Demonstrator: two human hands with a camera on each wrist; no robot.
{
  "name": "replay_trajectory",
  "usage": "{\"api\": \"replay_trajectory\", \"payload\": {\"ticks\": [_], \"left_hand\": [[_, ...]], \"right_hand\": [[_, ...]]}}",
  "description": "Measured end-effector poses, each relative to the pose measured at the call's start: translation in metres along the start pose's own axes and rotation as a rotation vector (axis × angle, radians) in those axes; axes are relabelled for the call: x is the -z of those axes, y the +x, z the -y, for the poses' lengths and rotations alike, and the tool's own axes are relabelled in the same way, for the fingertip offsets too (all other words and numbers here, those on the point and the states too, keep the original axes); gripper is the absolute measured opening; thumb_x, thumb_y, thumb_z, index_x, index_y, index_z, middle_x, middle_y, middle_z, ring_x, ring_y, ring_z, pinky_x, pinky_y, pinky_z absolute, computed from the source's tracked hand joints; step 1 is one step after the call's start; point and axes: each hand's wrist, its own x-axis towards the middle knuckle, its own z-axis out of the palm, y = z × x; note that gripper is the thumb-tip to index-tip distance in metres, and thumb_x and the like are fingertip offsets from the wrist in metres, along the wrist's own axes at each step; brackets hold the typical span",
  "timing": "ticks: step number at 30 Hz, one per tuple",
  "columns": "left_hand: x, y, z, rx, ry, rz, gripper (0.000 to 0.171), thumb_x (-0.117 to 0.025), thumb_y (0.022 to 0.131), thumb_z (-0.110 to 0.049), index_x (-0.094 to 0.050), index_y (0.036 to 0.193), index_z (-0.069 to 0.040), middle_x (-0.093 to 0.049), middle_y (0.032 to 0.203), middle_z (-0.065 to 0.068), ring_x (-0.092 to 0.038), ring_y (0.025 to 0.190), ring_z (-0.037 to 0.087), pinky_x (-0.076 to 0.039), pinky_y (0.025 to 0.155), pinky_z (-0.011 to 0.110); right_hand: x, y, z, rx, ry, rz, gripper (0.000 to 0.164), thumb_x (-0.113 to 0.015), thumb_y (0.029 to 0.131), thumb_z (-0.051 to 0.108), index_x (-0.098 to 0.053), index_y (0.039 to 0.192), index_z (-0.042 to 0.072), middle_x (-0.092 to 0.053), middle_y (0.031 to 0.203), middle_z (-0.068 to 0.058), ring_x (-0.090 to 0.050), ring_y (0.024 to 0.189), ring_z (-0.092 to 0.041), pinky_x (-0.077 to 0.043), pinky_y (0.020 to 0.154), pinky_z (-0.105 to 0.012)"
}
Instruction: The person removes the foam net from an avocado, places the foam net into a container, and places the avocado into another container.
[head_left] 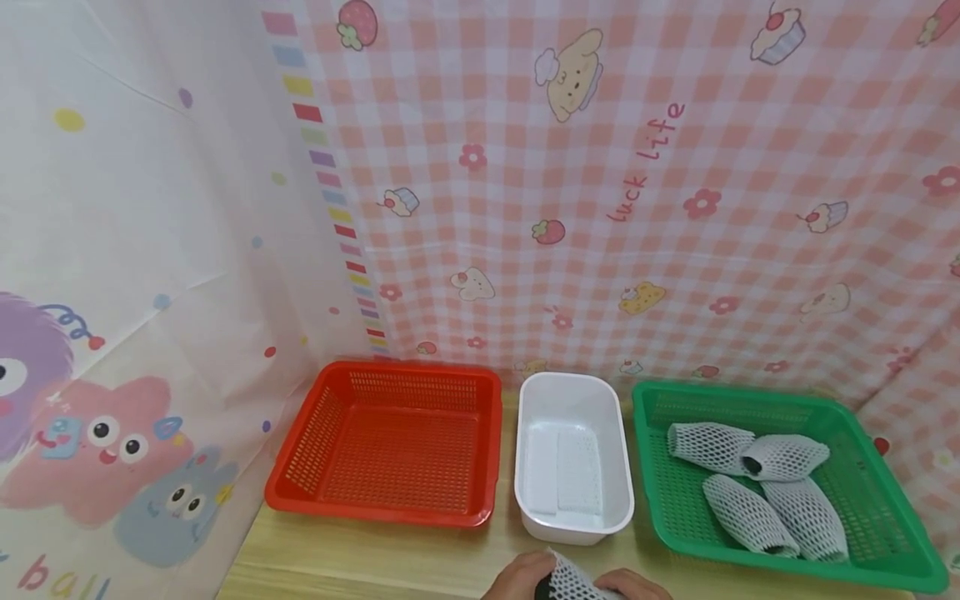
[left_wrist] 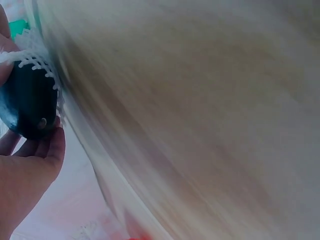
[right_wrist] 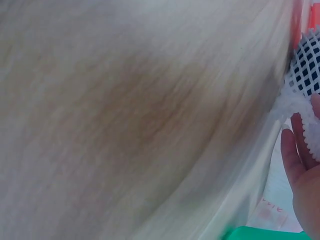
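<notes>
At the bottom edge of the head view, my left hand (head_left: 516,577) and right hand (head_left: 634,585) hold a white foam net sleeve (head_left: 574,581) with a dark, glossy, oval fruit-like thing (left_wrist: 30,100) partly inside it. The dark rounded end sticks out of the net on the left side. Fingers of my left hand (left_wrist: 31,172) support that bare end from below, its thumb at the net's rim. On the other side, my right hand (right_wrist: 306,185) pinches the loose, bunched end of the net. Which exact kind the dark thing is, I cannot tell.
A red basket (head_left: 390,512) stands at the left on the wooden table (head_left: 337,562). Beside it, in the middle, is a white tub (head_left: 573,527). The green basket (head_left: 675,533) at right holds several net-wrapped things (head_left: 750,517). A checked curtain (head_left: 525,192) hangs behind.
</notes>
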Motion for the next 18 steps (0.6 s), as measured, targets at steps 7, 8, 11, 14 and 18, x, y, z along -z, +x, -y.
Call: {"api": "replay_trajectory", "payload": {"ticks": [7, 8, 11, 14, 18], "left_hand": [[0.004, -0.006, 0.010, -0.099, 0.020, -0.050, 0.056, -0.087, 0.082, -0.027, -0.068, 0.130, -0.005, -0.067, 0.129, 0.005, -0.060, 0.119, 0.011, -0.051, 0.103, 0.031], [0.004, -0.006, 0.012, -0.124, 0.025, -0.057, 0.056, -0.087, 0.082, -0.027, -0.068, 0.130, -0.005, -0.068, 0.129, 0.006, -0.061, 0.118, 0.011, -0.051, 0.102, 0.031], [0.006, -0.006, 0.017, -0.207, 0.057, -0.087, 0.055, -0.086, 0.083, -0.026, -0.067, 0.130, -0.004, -0.068, 0.125, 0.006, -0.062, 0.116, 0.010, -0.052, 0.098, 0.029], [0.008, -0.008, 0.017, -0.206, 0.029, -0.088, 0.054, -0.085, 0.084, -0.028, -0.068, 0.130, -0.004, -0.068, 0.123, 0.004, -0.062, 0.113, 0.008, -0.052, 0.096, 0.027], [0.012, -0.014, 0.012, -0.067, -0.093, -0.053, 0.060, -0.086, 0.082, -0.033, -0.068, 0.133, -0.006, -0.066, 0.124, -0.001, -0.059, 0.111, 0.005, -0.051, 0.098, 0.029]], "right_hand": [[0.016, 0.004, 0.006, 0.022, 0.070, 0.032, 0.033, -0.077, 0.086, -0.002, -0.069, 0.115, 0.012, -0.072, 0.106, 0.004, -0.066, 0.094, -0.005, -0.049, 0.076, -0.014], [0.018, 0.004, 0.007, 0.026, 0.065, 0.033, 0.032, -0.077, 0.086, -0.001, -0.069, 0.114, 0.011, -0.072, 0.106, 0.004, -0.066, 0.094, -0.005, -0.050, 0.076, -0.014], [0.024, 0.005, 0.012, 0.013, 0.062, 0.047, 0.029, -0.078, 0.086, 0.000, -0.070, 0.112, 0.009, -0.072, 0.105, 0.004, -0.066, 0.094, -0.004, -0.050, 0.076, -0.014], [0.025, 0.005, 0.016, -0.006, 0.058, 0.037, 0.027, -0.078, 0.086, 0.000, -0.071, 0.110, 0.008, -0.072, 0.104, 0.006, -0.066, 0.093, -0.003, -0.049, 0.076, -0.012], [0.024, 0.003, 0.015, 0.011, 0.046, 0.019, 0.029, -0.081, 0.084, 0.000, -0.071, 0.109, 0.010, -0.072, 0.103, 0.007, -0.066, 0.091, -0.002, -0.048, 0.076, -0.010]]}}
